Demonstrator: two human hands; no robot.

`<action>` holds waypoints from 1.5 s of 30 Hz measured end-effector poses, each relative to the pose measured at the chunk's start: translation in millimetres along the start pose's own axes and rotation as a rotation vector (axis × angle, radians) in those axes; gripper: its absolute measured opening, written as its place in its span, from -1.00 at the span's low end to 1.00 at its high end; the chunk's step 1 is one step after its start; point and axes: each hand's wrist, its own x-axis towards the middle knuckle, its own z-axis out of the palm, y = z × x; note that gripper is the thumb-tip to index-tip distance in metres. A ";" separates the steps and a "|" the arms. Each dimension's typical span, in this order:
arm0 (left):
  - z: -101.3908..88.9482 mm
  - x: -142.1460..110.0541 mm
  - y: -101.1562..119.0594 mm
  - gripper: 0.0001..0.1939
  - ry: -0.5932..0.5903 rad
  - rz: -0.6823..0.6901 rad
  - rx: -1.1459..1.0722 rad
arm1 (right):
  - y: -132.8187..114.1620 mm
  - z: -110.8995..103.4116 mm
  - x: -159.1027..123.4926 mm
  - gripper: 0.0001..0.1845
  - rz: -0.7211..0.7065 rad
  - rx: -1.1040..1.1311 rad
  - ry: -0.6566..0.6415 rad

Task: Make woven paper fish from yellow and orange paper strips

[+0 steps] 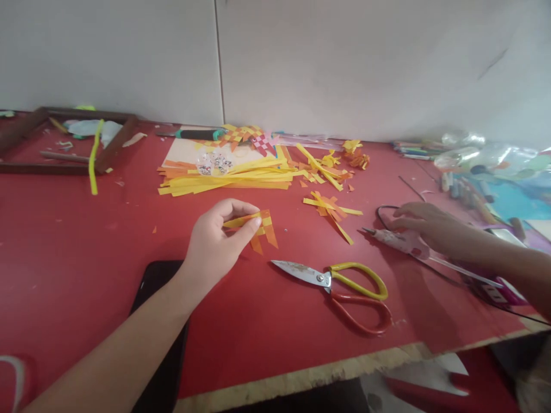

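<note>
My left hand [221,232] pinches a small woven piece of orange and yellow paper strips [266,222] between thumb and fingers, its ends hanging down. Over at the right, my right hand [419,221] is just above a glue gun [398,241], fingers loosely stretched past its body; whether they touch it I cannot tell. From the gun's back a clear glue stick [465,269] sticks out. Scissors [318,278] with one yellow and one red handle lie nearly closed between my hands. A tiny bead [286,230] rests near the woven paper.
Behind my hands lie a pile of yellow and orange strips [228,179], crossed strips [331,209] and folded paper pieces [243,136]. A dark phone [161,367] is under my left forearm. A wooden frame [116,143] stands far left; markers [469,201] and plastic bags lie right.
</note>
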 end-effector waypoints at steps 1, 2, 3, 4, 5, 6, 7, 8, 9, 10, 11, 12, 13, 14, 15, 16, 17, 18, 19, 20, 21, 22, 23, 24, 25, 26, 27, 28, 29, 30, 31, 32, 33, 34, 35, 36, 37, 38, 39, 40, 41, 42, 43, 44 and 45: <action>0.0 0.3 -0.2 -0.81 0.004 -0.001 -0.006 | -4.3 -0.9 3.0 -0.73 -0.005 0.013 -0.012; 0.3 0.6 -0.4 -0.81 0.006 -0.005 -0.010 | -5.7 -2.1 6.5 -0.75 -0.011 0.027 -0.030; 0.7 0.8 -0.8 -0.80 0.007 -0.010 -0.014 | -5.5 -3.5 10.2 -0.77 -0.017 0.041 -0.051; 1.1 1.0 -1.2 -0.80 0.008 -0.013 -0.018 | -4.9 -4.8 13.9 -0.77 -0.025 0.054 -0.073; 1.5 1.1 -1.7 -0.80 0.006 -0.016 -0.019 | -5.1 -5.5 17.5 -0.78 -0.035 0.067 -0.101; 1.8 1.2 -2.1 -0.80 0.001 -0.017 -0.019 | -7.4 -5.3 20.8 -0.78 -0.047 0.078 -0.139; 1.8 1.1 -2.5 -0.80 -0.007 -0.017 -0.018 | -12.6 -3.8 23.7 -0.79 -0.059 0.092 -0.181; 1.7 1.1 -2.8 -0.80 -0.014 -0.015 -0.017 | -21.1 -0.6 26.5 -0.80 -0.074 0.111 -0.232; 1.4 1.0 -2.9 -0.80 -0.019 -0.014 -0.015 | -32.6 4.2 28.9 -0.81 -0.090 0.132 -0.291; 0.9 0.9 -3.0 -0.80 -0.022 -0.013 -0.011 | -46.2 10.5 31.2 -0.83 -0.093 0.182 -0.324; 0.5 0.9 -2.9 -0.80 -0.020 -0.010 -0.008 | -60.9 18.0 33.2 -0.84 -0.113 0.247 -0.388; 0.1 1.0 -2.7 -0.80 -0.013 -0.007 -0.004 | -75.1 26.2 34.9 -0.84 -0.108 0.312 -0.417; -0.2 1.1 -2.5 -0.80 -0.006 -0.003 0.000 | -87.6 34.5 36.3 -0.84 -0.086 0.372 -0.428; -0.5 1.3 -2.2 -0.80 0.001 -0.002 0.001 | -97.4 42.3 37.3 -0.83 -0.053 0.416 -0.423; -0.6 1.4 -1.9 -0.80 0.004 -0.002 0.000 | -104.1 49.2 37.9 -0.82 -0.040 0.445 -0.417; -0.6 1.6 -1.5 -0.80 0.005 -0.005 -0.004 | -107.8 54.7 38.1 -0.83 -0.024 0.470 -0.419; -0.5 1.6 -1.1 -0.80 0.003 -0.010 -0.007 | -108.9 58.8 38.0 -0.83 -0.012 0.490 -0.426; -0.4 1.6 -0.5 -0.80 0.000 -0.015 -0.009 | -108.3 61.5 37.7 -0.84 -0.006 0.510 -0.442; -0.3 1.5 0.0 -0.80 -0.003 -0.019 -0.010 | -106.7 63.1 37.2 -0.85 0.001 0.529 -0.460; -0.1 1.4 0.6 -0.80 -0.008 -0.023 -0.010 | -105.2 63.7 36.6 -0.86 0.006 0.545 -0.476; 0.0 1.2 1.1 -0.81 -0.013 -0.027 -0.011 | -104.1 63.6 36.1 -0.87 0.008 0.558 -0.487; 0.1 1.1 1.5 -0.81 -0.019 -0.030 -0.013 | -103.9 63.2 35.7 -0.89 0.005 0.564 -0.487; 0.2 0.9 1.8 -0.81 -0.024 -0.032 -0.018 | -104.5 62.6 35.3 -0.90 -0.003 0.561 -0.478; 0.3 0.8 1.8 -0.81 -0.028 -0.034 -0.023 | -105.9 62.1 35.0 -0.92 -0.022 0.549 -0.470; 0.5 0.6 1.8 -0.81 -0.030 -0.035 -0.027 | -107.7 61.8 34.6 -0.92 -0.050 0.529 -0.466; 0.8 0.4 1.7 -0.81 -0.031 -0.035 -0.033 | -109.5 61.9 34.0 -0.91 -0.079 0.505 -0.466; 1.1 0.2 1.7 -0.81 -0.031 -0.036 -0.039 | -111.1 62.5 33.2 -0.90 -0.108 0.478 -0.466; 1.7 -0.2 1.9 -0.81 -0.034 -0.039 -0.046 | -112.1 63.6 32.1 -0.90 -0.133 0.451 -0.465; 2.3 -0.7 2.4 -0.81 -0.039 -0.046 -0.053 | -112.5 65.1 30.9 -0.90 -0.153 0.427 -0.461; 3.0 -1.3 3.2 -0.81 -0.051 -0.057 -0.058 | -112.4 67.0 29.5 -0.89 -0.174 0.410 -0.452; 3.6 -1.9 4.2 -0.81 -0.066 -0.069 -0.061 | -111.7 68.8 28.1 -0.89 -0.195 0.402 -0.435; 4.2 -2.6 5.4 -0.81 -0.087 -0.084 -0.060 | -110.9 70.2 26.9 -0.89 -0.217 0.404 -0.412; 4.7 -3.3 6.6 -0.81 -0.108 -0.097 -0.055 | -110.0 70.9 26.0 -0.88 -0.236 0.415 -0.383; 5.0 -3.9 7.7 -0.80 -0.128 -0.109 -0.045 | -109.4 70.6 25.4 -0.88 -0.251 0.436 -0.337; 5.3 -4.3 8.6 -0.80 -0.146 -0.119 -0.034 | -109.3 69.1 25.0 -0.88 -0.264 0.465 -0.272; 5.5 -4.7 9.1 -0.81 -0.162 -0.126 -0.022 | -109.8 66.4 24.8 -0.89 -0.276 0.497 -0.189; 5.7 -4.9 9.3 -0.81 -0.179 -0.130 -0.008 | -110.8 62.6 24.6 -0.89 -0.288 0.530 -0.089; 5.9 -5.1 9.2 -0.82 -0.196 -0.130 0.007 | -112.4 58.0 24.1 -0.90 -0.305 0.561 0.016; 6.2 -5.2 8.9 -0.83 -0.213 -0.128 0.021 | -114.3 53.0 23.1 -0.90 -0.326 0.584 0.113; 6.5 -5.3 8.5 -0.84 -0.226 -0.125 0.034 | -116.4 48.2 21.8 -0.90 -0.351 0.601 0.191; 7.0 -5.4 8.1 -0.84 -0.238 -0.122 0.046 | -118.5 43.8 20.0 -0.89 -0.381 0.612 0.235; 7.4 -5.5 7.7 -0.84 -0.247 -0.119 0.056 | -120.4 40.3 18.0 -0.87 -0.408 0.618 0.255; 7.9 -5.6 7.3 -0.84 -0.254 -0.117 0.062 | -121.9 37.9 16.0 -0.85 -0.435 0.619 0.255; 8.4 -5.7 7.1 -0.84 -0.260 -0.116 0.064 | -123.1 36.5 14.1 -0.84 -0.457 0.617 0.244; 8.7 -5.8 7.0 -0.84 -0.266 -0.115 0.064 | -123.8 36.1 12.6 -0.84 -0.470 0.613 0.235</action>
